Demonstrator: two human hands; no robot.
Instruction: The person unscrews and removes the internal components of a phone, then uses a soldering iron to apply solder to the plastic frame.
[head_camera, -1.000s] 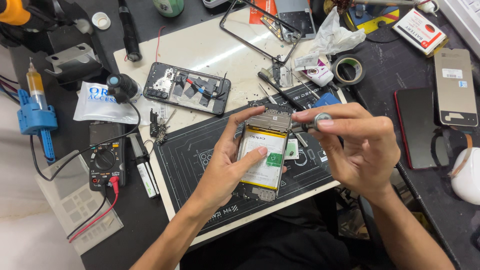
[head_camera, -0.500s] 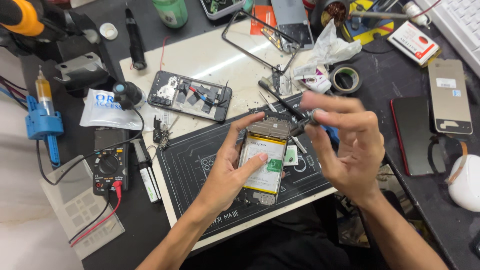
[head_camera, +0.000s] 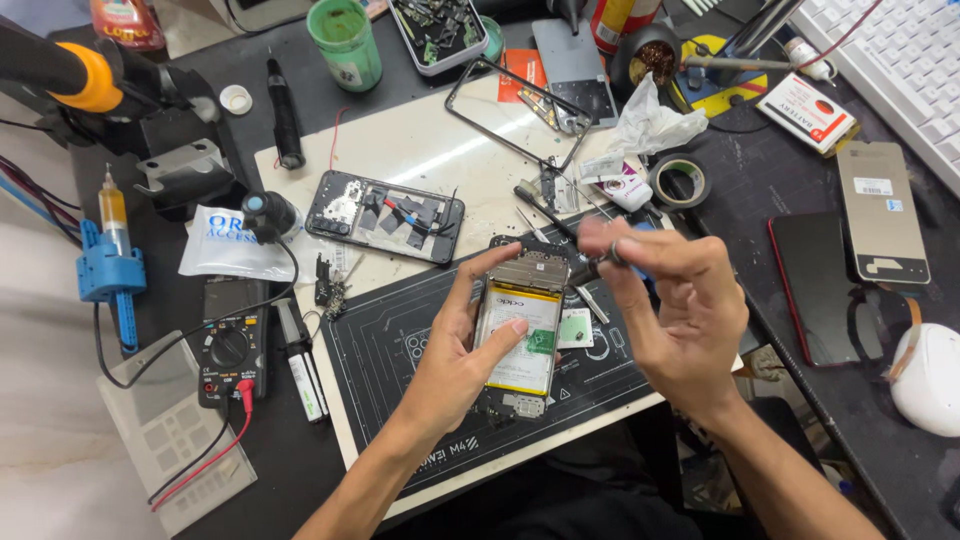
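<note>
Yellow-edged battery exposed, the opened phone (head_camera: 520, 335) sits over the dark work mat (head_camera: 400, 370), left hand (head_camera: 462, 355) clasped round it, right hand (head_camera: 672, 300) pinching a small screwdriver (head_camera: 590, 268) above its top edge; a slip could gouge the battery.

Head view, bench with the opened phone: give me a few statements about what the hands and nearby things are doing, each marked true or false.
1. The left hand holds the opened phone with its battery facing up. True.
2. The right hand rests flat on the keyboard. False: it is raised over the phone's upper end, pinching a small dark tool; the keyboard lies at the far right, untouched.
3. A second opened phone lies on the pale mat, apart from both hands. True.
4. The multimeter sits to the right of the held phone. False: it sits to its left, near the bench edge.
</note>
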